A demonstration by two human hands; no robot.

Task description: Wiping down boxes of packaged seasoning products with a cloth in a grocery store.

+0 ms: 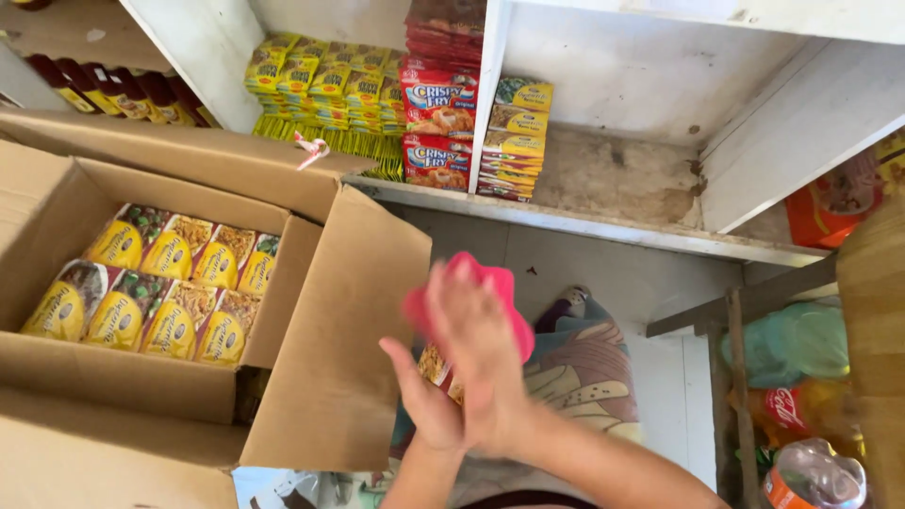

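Note:
My left hand (422, 403) and my right hand (479, 351) are pressed together in front of the shelf, both blurred by motion. Between the palms sits a small yellow and red food packet (436, 368), held from below by the left hand. A pink cloth (507, 300) sticks out behind the right hand's fingers, which lie over it. To the left, an open cardboard box (330, 339) holds rows of yellow noodle packets (160, 283). Its near flap hangs just left of my hands.
A white shelf (584, 224) carries stacks of yellow sachets (325, 80), red breading-mix packets (438, 113) and a short pile of yellow packets (514, 137). Dark sauce bottles (113, 92) stand at top left. A wooden frame (740, 377), bags and a plastic bottle (811, 476) are at right.

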